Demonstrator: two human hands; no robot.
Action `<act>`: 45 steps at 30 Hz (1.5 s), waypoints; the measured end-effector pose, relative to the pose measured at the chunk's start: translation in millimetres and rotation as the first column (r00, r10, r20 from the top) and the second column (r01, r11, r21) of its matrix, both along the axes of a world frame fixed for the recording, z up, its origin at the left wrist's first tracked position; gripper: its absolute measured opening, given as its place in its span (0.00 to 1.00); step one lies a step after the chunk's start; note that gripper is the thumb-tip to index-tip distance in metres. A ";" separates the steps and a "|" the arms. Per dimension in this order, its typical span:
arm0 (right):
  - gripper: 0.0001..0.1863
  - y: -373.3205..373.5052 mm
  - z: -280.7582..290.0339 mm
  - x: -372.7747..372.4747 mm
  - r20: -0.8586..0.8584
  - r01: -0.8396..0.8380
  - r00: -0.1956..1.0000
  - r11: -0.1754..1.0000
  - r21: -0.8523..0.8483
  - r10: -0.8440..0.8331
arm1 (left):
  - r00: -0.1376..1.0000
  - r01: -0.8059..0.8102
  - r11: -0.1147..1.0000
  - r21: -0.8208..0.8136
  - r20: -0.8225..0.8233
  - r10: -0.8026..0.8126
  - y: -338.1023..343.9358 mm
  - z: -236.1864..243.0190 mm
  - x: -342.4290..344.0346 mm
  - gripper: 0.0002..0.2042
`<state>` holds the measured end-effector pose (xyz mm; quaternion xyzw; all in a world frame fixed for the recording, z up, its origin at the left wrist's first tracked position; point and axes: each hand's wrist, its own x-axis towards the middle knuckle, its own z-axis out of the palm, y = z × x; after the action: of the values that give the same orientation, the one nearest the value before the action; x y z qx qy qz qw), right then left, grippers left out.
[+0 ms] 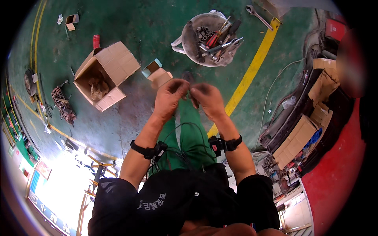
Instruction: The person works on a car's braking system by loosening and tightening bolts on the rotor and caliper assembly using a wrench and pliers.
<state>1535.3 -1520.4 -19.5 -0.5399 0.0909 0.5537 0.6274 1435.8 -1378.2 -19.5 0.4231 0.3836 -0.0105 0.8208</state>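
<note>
My left hand (pixel 169 98) and my right hand (pixel 206 100) meet in front of me over my green trousers (pixel 193 137), fingertips close together near a dark shoe (pixel 187 74). Both have bent, pinched fingers; whatever they hold is too small and dark to make out, and the right one is slightly blurred. Just beyond the left hand lies a small open carton (pixel 157 76) with a pale blue flap. Black bands with small devices sit on both forearms.
A large open cardboard box (pixel 118 59) lies left; farther out are a rusty part (pixel 63 102) and tyre (pixel 29 82). Ahead stands a container of tools and sockets (pixel 189 43), with a wrench (pixel 260 17) beside it. Cardboard (pixel 295 141), hoses and red equipment line the right.
</note>
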 end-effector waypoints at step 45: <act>0.11 61.8 476.7 -338.6 0.880 -0.655 0.076 0.642 0.399 -0.469 | 0.596 -0.664 0.628 0.406 0.795 0.116 -9.4 472.9 -395.0 0.03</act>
<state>1196.7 -1458.6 457.2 -0.4460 -0.6405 0.0559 0.6226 1040.8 -1387.6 453.4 0.5535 0.1051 0.4863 0.6679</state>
